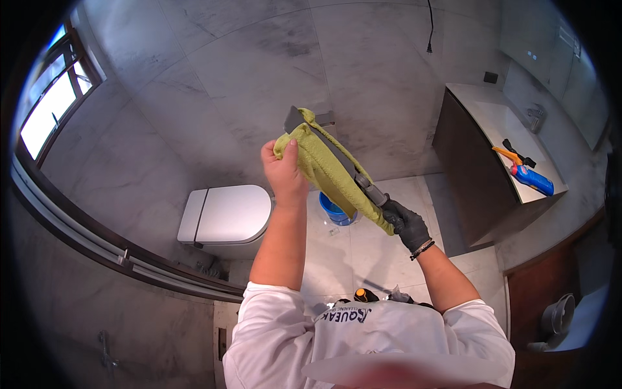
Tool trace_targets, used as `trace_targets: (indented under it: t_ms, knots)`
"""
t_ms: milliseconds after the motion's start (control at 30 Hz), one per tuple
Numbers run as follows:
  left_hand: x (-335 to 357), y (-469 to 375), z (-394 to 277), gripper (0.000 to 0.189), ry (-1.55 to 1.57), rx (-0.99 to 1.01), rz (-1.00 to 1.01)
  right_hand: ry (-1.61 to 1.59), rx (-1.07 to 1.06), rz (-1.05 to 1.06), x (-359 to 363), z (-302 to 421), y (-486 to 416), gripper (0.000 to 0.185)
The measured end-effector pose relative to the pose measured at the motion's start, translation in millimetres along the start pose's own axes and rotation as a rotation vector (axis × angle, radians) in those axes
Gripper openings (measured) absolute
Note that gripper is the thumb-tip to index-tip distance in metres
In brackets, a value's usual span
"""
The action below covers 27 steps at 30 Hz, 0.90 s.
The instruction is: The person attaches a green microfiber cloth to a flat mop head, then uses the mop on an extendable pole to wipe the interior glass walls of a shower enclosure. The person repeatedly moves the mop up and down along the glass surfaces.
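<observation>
A yellow-green microfibre cloth (335,167) hangs over a flat grey mop head (294,119), held up in front of me. My bare left hand (285,167) pinches a corner of the cloth near the head's upper left end, thumb on top. My right hand (407,225), in a black glove, grips the grey neck (373,192) where the head joins its handle. The cloth's lower end reaches the gloved fingers. Most of the handle is hidden behind my right hand and arm.
A blue bucket (334,210) stands on the tiled floor (330,262) below the cloth. The white toilet (235,213) is left, its lid down. At right, a vanity counter (491,116) holds a blue bottle (532,180), an orange-handled tool (507,154) and a black item (519,153). A plug cord (430,29) hangs above.
</observation>
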<state>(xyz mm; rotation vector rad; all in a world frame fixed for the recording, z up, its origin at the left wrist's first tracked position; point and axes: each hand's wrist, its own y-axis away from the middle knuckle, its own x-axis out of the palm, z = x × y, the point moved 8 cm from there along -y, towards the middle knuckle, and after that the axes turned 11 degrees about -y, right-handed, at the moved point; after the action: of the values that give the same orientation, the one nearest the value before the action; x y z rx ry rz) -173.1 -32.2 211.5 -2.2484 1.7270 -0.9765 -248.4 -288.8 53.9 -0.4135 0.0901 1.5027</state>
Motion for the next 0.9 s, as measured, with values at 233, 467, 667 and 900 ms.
trace_targets:
  t_ms: [233,467,667,900]
  knots:
    - [16.9,-1.2,-55.6,0.016,-0.969,0.642,-0.142,0.119,-0.084,0.002,30.6,7.1,9.1,0.049]
    - [-33.7,-63.3,-29.9,0.019,-1.519,0.196,-0.133,0.131,-0.148,0.058,63.3,21.6,11.1,0.053]
    - [-67.8,-81.8,-18.7,0.021,-1.254,0.032,-0.339,0.199,-0.123,0.132,84.5,27.2,9.2,0.056]
    - [-77.8,-83.6,16.0,0.022,-1.223,0.02,-0.149,0.331,-0.208,0.107,99.0,14.5,11.8,0.068]
